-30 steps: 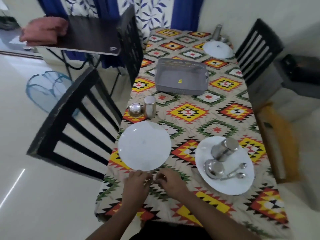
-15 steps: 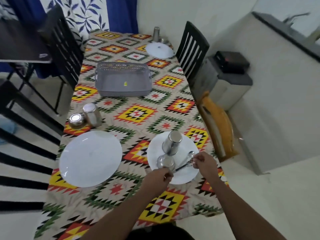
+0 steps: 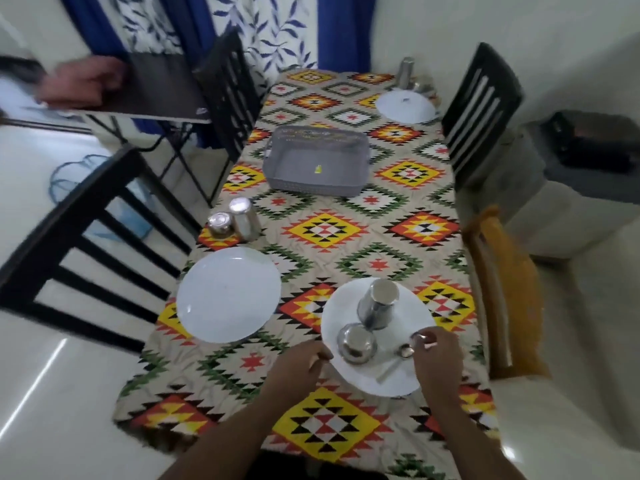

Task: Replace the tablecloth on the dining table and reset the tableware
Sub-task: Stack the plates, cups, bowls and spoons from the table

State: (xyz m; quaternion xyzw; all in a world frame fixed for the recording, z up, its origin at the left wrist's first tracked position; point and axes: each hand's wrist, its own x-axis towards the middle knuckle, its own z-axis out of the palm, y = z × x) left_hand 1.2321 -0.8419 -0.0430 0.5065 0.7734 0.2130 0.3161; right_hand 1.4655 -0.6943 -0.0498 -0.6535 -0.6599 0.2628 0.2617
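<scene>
From the head view, we are standing at the near end of the tabletop (image 3: 346,237), which is covered by the patterned tablecloth (image 3: 325,431). Our right hand (image 3: 438,362) is at the right edge of the near plate (image 3: 408,379), its fingers pinching a spoon (image 3: 420,339); a second spoon (image 3: 403,351) lies on the plate just beside it. Our left hand (image 3: 298,368) rests at the plate's left rim with its fingers curled; we cannot tell if they hold anything. A steel tumbler (image 3: 379,304) and a small steel bowl (image 3: 356,342) stand on the same plate. To the left lies a bare plate (image 3: 228,294), with another tumbler (image 3: 244,216) and bowl (image 3: 220,223) behind it. A grey basket (image 3: 317,183) sits mid-table.

We judge we are resetting the tableware. The next move calls for setting the spoon down beside a plate and spreading the stacked pieces out.
</scene>
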